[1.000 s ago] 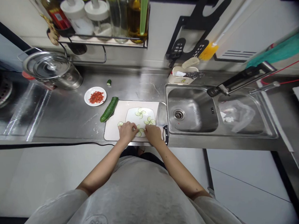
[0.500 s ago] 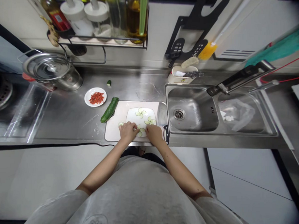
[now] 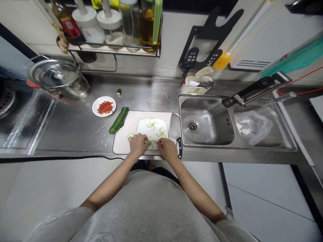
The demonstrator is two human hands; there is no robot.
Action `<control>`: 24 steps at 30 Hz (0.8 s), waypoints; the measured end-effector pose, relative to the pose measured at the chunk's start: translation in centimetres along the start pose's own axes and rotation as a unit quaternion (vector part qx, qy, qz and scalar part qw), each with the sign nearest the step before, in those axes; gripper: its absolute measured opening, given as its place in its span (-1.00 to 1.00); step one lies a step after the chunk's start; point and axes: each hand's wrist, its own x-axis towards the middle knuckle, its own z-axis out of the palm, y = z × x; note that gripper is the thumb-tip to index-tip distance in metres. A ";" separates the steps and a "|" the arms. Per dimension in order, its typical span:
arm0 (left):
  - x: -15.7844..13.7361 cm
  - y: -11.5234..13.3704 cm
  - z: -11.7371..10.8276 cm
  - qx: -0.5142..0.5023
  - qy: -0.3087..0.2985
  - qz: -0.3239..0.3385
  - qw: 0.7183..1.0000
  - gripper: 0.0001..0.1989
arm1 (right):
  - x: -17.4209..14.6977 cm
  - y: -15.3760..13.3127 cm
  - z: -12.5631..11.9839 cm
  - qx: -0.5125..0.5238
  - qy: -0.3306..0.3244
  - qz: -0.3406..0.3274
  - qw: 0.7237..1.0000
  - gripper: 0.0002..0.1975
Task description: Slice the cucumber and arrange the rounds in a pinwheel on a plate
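Note:
A white plate sits on a pale cutting board at the counter's front edge. Thin cucumber slices lie on it in small fan shapes. My left hand and my right hand are at the plate's near rim. The fingertips of both pinch cucumber slices there, and they almost meet. A few loose slices lie on the board just left of my left hand. A whole piece of cucumber rests at the board's left edge.
A knife lies along the board's right side, black handle toward me. Beyond it is a steel sink. A small dish of chopped red chili, a cucumber end and a lidded pot stand to the left. A bottle rack hangs above.
Both hands stay at the plate's near rim with only small finger movements over the slices. The camera has tilted slightly, shifting the whole scene a little.

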 end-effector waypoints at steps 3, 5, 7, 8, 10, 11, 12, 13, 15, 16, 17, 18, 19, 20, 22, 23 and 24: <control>-0.1 0.1 -0.4 -0.016 -0.004 0.000 1.000 -0.82 | -0.4 -0.3 0.2 0.009 0.004 -0.003 1.000 -0.73; -0.4 -0.2 -0.8 -0.044 -0.008 -0.005 0.999 -0.84 | -0.6 -0.4 0.4 0.014 0.004 -0.006 1.000 -0.72; -0.8 -1.1 -1.2 -0.074 -0.004 -0.014 0.997 -0.84 | -0.8 -0.3 0.5 0.022 0.009 -0.008 1.000 -0.72; -1.0 -1.7 -1.3 -0.086 0.005 -0.020 0.996 -0.84 | -0.9 -0.1 0.6 0.028 0.015 -0.011 0.999 -0.72; -1.3 -3.4 -1.6 -0.102 0.034 -0.038 0.993 -0.84 | -1.1 0.4 0.7 0.046 0.032 -0.019 0.998 -0.72; -1.4 -4.3 -1.7 -0.107 0.053 -0.049 0.992 -0.83 | -1.2 0.7 0.8 0.056 0.042 -0.022 0.997 -0.73; -1.5 -5.3 -1.7 -0.110 0.071 -0.062 0.989 -0.82 | -1.3 0.9 0.8 0.067 0.053 -0.024 0.996 -0.72; -1.5 -6.2 -1.7 -0.111 0.084 -0.075 0.987 -0.81 | -1.4 1.2 0.9 0.076 0.063 -0.024 0.995 -0.72; -1.3 -7.6 -1.8 -0.107 0.094 -0.099 0.985 -0.76 | -1.6 1.5 0.9 0.092 0.081 -0.021 0.992 -0.71; -1.2 -8.2 -1.8 -0.104 0.092 -0.108 0.984 -0.74 | -1.6 1.6 1.0 0.098 0.087 -0.020 0.991 -0.71; -1.0 -8.6 -1.8 -0.100 0.089 -0.116 0.984 -0.73 | -1.7 1.6 1.0 0.103 0.090 -0.019 0.990 -0.70; -0.9 -8.8 -1.8 -0.095 0.085 -0.121 0.984 -0.71 | -1.7 1.6 1.0 0.107 0.091 -0.019 0.990 -0.70; -0.7 -8.9 -1.8 -0.091 0.083 -0.126 0.984 -0.70 | -1.7 1.5 1.0 0.111 0.092 -0.020 0.989 -0.70; -0.6 -9.0 -1.8 -0.088 0.080 -0.130 0.984 -0.69 | -1.7 1.4 1.0 0.114 0.092 -0.023 0.989 -0.70; -0.3 -8.9 -1.7 -0.082 0.076 -0.137 0.984 -0.69 | -1.6 1.2 1.1 0.118 0.093 -0.028 0.988 -0.69; -0.1 -8.8 -1.6 -0.080 0.074 -0.139 0.984 -0.69 | -1.6 1.1 1.1 0.118 0.093 -0.030 0.988 -0.69; 0.0 -8.7 -1.6 -0.077 0.073 -0.140 0.984 -0.69 | -1.6 1.0 1.1 0.116 0.093 -0.030 0.988 -0.68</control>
